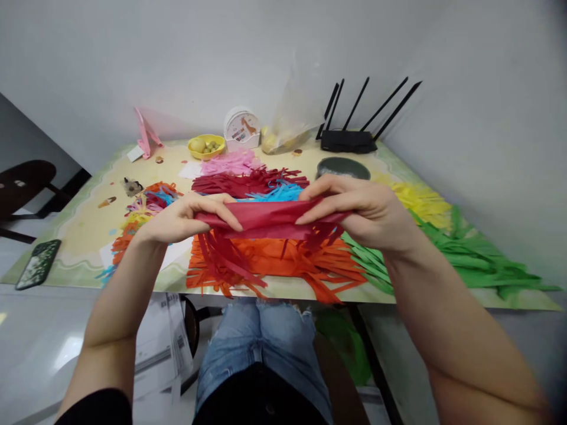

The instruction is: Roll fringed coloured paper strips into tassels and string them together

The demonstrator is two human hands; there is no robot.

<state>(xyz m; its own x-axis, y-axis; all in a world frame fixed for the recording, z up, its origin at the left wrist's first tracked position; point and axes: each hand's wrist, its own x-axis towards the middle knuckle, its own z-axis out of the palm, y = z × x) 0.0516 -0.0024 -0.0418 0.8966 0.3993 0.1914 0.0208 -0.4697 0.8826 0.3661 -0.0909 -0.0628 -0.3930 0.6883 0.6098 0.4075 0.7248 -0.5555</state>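
A strip of dark red tissue paper with a cut fringe (266, 219) is stretched level between my two hands above the table. My left hand (188, 215) pinches its left end, and my right hand (349, 206) grips the right end between thumb and fingers. Red strands hang down from both ends. Below lies an orange fringed tissue sheet (270, 257). Behind the held strip are a blue fringed piece (283, 192), another dark red fringed piece (234, 184) and a pink one (234, 162).
Green fringe (478, 260) and yellow fringe (420, 203) lie to the right. A dark round container (342, 168), a black router (348, 141), a plastic bag (292, 118) and a yellow fruit bowl (206, 154) stand behind. A phone (38, 264) rests at the left edge, near a multicoloured tassel garland (128, 230).
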